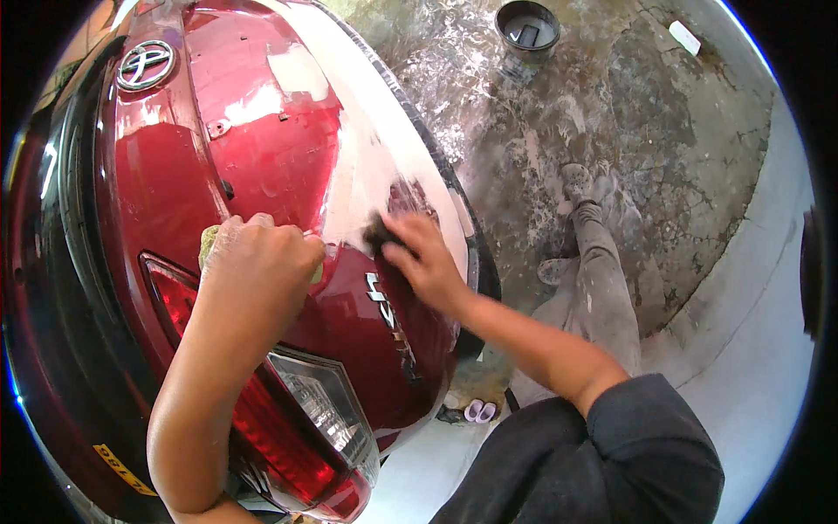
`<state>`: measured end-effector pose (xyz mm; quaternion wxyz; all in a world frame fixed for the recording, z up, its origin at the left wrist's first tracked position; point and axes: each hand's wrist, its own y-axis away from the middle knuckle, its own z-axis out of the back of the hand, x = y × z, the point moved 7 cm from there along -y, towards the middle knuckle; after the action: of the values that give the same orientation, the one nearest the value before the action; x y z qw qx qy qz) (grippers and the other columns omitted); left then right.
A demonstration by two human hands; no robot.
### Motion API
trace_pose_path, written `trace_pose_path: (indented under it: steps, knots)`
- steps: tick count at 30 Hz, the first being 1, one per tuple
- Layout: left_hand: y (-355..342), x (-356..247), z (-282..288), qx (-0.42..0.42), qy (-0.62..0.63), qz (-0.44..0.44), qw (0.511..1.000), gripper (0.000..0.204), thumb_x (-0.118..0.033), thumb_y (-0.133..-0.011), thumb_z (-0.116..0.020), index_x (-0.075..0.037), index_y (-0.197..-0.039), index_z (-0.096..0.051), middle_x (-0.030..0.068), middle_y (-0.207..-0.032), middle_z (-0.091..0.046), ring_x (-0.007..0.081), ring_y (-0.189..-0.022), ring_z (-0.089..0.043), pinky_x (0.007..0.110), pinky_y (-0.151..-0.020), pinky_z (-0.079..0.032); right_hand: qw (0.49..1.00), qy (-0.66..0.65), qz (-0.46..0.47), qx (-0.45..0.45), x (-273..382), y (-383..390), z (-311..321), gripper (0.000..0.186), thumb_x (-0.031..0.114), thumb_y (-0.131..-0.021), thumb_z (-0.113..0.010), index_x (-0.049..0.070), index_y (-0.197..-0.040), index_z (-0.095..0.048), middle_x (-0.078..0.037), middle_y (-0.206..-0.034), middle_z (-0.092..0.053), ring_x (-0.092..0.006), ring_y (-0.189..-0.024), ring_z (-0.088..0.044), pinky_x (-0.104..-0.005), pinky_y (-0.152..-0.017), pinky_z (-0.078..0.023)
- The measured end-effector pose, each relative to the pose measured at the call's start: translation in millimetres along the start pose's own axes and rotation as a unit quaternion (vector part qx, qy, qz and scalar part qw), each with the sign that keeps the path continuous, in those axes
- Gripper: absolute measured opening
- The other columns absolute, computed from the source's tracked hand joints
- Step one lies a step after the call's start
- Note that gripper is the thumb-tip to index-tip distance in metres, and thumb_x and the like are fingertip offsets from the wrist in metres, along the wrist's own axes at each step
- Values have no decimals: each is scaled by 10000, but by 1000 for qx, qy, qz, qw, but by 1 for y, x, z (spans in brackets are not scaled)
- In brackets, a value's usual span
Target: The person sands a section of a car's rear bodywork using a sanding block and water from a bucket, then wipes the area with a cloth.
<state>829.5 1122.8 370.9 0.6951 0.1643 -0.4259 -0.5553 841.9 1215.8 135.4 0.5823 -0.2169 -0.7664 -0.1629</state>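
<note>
Red panel (275, 157), hands (262, 266) (428, 262) grasping green sponge (209, 241) and dark pad (378, 235), open floor (690, 210) beyond edge (441, 164)

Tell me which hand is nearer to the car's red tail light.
Left. The left hand is just beside the upper end of the red tail light in this view; the right hand is farther off, to the right.

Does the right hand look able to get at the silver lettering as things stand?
Likely yes: the right hand is close beside the lettering, with nothing visible between them. It holds a dark pad, though, so bare fingers might have less freedom there.
</note>
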Motion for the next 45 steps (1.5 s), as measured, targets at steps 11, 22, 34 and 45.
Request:
trace_pose_path:
  steps: [11,22,34,45]
  knots:
    - [-5,-1,-1,18,0,-14,1000,41,-156,-827,-738,-144,-848,-771,60,-871,-739,290,-933,-722,468,-820,-554,999,22,29,-30,6,-13,4,464,223,-998,-718,46,-1422,-653,-180,-1259,-634,-365,-1194,-596,-435,-1067,-457]
    - [-7,3,2,3,74,34,997,216,-277,-915,-726,-91,-817,-772,92,-837,-720,307,-928,-713,487,-819,-544,997,53,49,-3,18,-23,5,480,213,-980,-751,84,-1436,-671,-156,-1250,-626,-355,-1171,-591,-451,-1048,-465]
    - [-5,-4,0,39,23,-14,999,103,-185,-865,-709,-125,-861,-792,66,-866,-745,281,-964,-718,473,-864,-537,988,115,101,19,37,-7,10,495,193,-942,-785,112,-1420,-684,-137,-1200,-628,-354,-1090,-586,-456,-979,-485]
    - [-2,-9,-2,51,16,-43,998,107,-150,-854,-697,-154,-895,-796,44,-825,-746,259,-950,-714,444,-860,-514,991,96,72,63,47,-24,4,461,177,-951,-781,70,-1391,-694,-165,-1227,-643,-356,-1131,-598,-446,-1016,-484]
